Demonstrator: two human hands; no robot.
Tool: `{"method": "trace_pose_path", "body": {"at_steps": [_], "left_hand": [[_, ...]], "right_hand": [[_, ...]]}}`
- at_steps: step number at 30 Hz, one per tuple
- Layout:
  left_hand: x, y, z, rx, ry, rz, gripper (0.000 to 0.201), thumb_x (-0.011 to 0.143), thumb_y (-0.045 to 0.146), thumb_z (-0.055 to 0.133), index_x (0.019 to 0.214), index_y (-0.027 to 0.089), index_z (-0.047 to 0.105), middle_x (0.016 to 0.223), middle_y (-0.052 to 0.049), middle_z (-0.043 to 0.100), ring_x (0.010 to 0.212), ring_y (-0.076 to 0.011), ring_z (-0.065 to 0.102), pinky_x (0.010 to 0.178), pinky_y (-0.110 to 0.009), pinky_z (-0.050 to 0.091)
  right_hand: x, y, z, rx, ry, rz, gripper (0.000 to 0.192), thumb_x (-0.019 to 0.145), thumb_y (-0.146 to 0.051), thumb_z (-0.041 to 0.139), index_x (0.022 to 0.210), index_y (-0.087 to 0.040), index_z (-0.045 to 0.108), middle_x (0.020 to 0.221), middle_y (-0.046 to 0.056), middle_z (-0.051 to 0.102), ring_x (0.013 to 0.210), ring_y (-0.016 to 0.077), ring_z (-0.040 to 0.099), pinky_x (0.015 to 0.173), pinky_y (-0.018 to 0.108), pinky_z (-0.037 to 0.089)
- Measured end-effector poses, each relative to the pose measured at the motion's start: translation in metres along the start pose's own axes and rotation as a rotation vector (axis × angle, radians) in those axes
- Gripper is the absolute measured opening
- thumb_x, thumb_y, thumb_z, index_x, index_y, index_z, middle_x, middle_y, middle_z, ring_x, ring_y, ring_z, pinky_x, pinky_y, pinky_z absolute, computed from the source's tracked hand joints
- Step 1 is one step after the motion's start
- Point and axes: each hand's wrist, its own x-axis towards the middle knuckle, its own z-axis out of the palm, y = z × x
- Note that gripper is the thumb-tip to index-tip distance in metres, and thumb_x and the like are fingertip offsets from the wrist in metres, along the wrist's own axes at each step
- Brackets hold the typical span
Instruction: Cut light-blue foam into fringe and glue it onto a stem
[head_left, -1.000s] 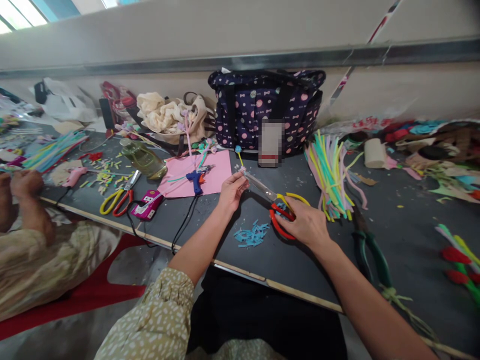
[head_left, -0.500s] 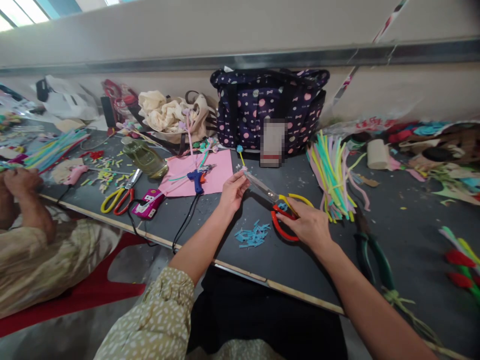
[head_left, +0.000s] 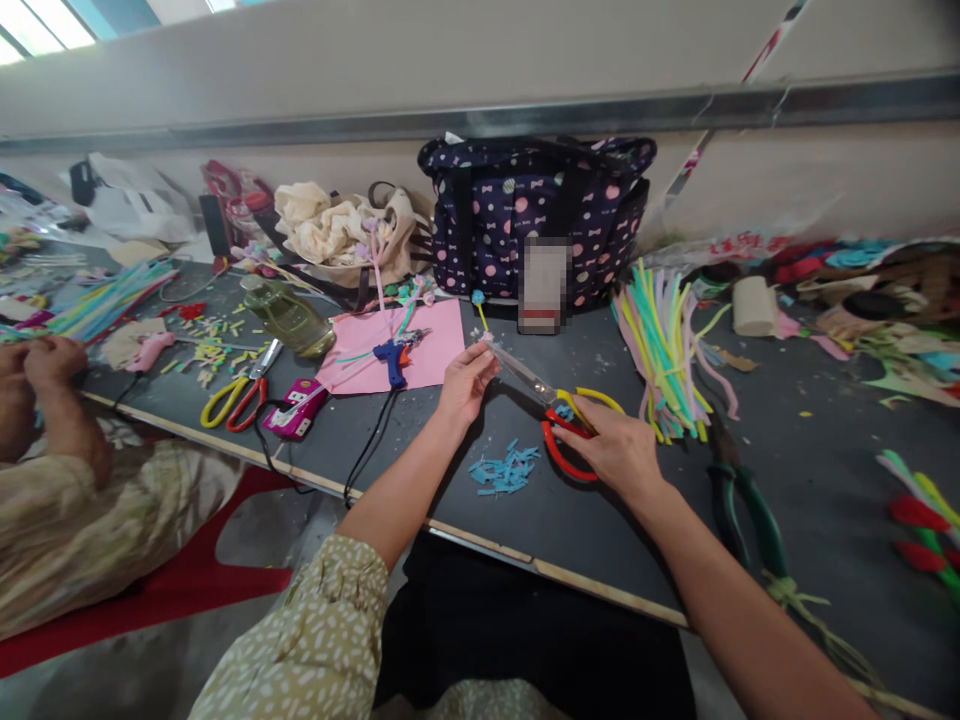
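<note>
My right hand is closed round the handles of a pair of scissors, one handle red and the other yellow. The blades point up and left, and their tips reach the fingertips of my left hand. Those fingers are pinched round a small pale fluffy piece, too small to name surely. Just beyond it stands a yellow stem with a blue head. Short blue cut pieces lie in a pile on the dark table below my hands.
A blue glue gun rests on pink paper, its cord crossing the table edge. Pipe cleaners and green-handled pliers lie right; a dotted bag and phone stand behind. Other scissors and another person's hands are left.
Both hands and the scissors keep nearly the same place and pose. The whole view has shifted very slightly.
</note>
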Motion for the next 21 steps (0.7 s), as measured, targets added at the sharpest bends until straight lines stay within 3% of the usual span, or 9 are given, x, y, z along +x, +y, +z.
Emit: {"method": "trace_pose_path", "body": {"at_steps": [15, 21], "left_hand": [[0.000, 0.000, 0.000, 0.018, -0.031, -0.002, 0.021, 0.066, 0.008, 0.077, 0.086, 0.014, 0.071, 0.075, -0.002, 0.073, 0.060, -0.0087, 0.065, 0.067, -0.022, 0.054], [0.001, 0.002, 0.001, 0.013, -0.025, -0.011, 0.020, 0.068, 0.006, 0.075, 0.086, 0.013, 0.069, 0.073, -0.002, 0.071, 0.060, -0.0082, 0.063, 0.068, -0.022, 0.053]], "right_hand": [[0.002, 0.001, -0.002, -0.086, 0.008, 0.041, 0.045, 0.088, -0.055, 0.054, 0.115, -0.022, 0.069, 0.088, 0.007, 0.076, 0.077, 0.0221, 0.070, 0.060, 0.028, 0.045], [0.010, -0.011, -0.012, -0.210, -0.054, 0.126, 0.059, 0.081, -0.065, 0.054, 0.114, -0.018, 0.064, 0.083, 0.008, 0.074, 0.071, 0.0242, 0.068, 0.053, 0.029, 0.039]]}}
